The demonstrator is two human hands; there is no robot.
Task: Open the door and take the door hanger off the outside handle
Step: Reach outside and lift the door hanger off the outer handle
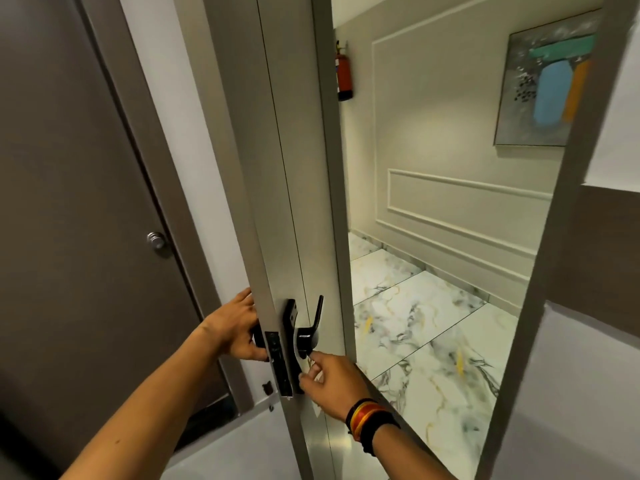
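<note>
White card, the door hanger, dangles from the black outside handle, pinched at its top by our right hand. Our left hand wraps the inside handle (mostly hidden). Beyond the door edge, marble floor lies open to the jamb.

Bare forearms; the right wrist wears stacked black, red and yellow bands, perhaps thread.

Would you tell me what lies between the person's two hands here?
In the head view, the open door's edge with its black latch plate stands between the left hand and the right hand.
</note>
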